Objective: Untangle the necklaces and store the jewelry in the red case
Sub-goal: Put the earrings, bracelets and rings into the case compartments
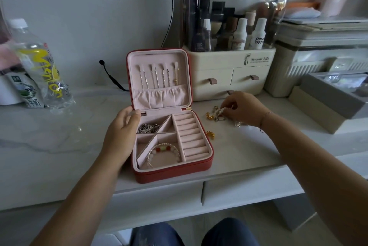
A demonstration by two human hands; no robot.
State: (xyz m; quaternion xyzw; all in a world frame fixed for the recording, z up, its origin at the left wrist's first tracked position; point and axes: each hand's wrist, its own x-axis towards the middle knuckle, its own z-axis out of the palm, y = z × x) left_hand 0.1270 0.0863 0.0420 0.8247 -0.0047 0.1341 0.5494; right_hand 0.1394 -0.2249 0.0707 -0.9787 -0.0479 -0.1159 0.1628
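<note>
Red case [173,174] sits open mid-frame on the white bench [59,136], lid standing up. The left hand [121,132] grips its left edge, thumb on the rim near the hinge. Silver chains [148,128] are heaped in the upper left compartment and a beaded bracelet [163,154] lies in the lower one. Just right of the case, the right hand [244,109] has its fingers [229,103] pinching a pearly strand [220,110] in a little jewelry pile. A gold piece [210,134] lies right beside the case.

Bottle [39,62] blurred, grey box [326,96] cut off right, jewelry pile [216,114] indistinct
</note>
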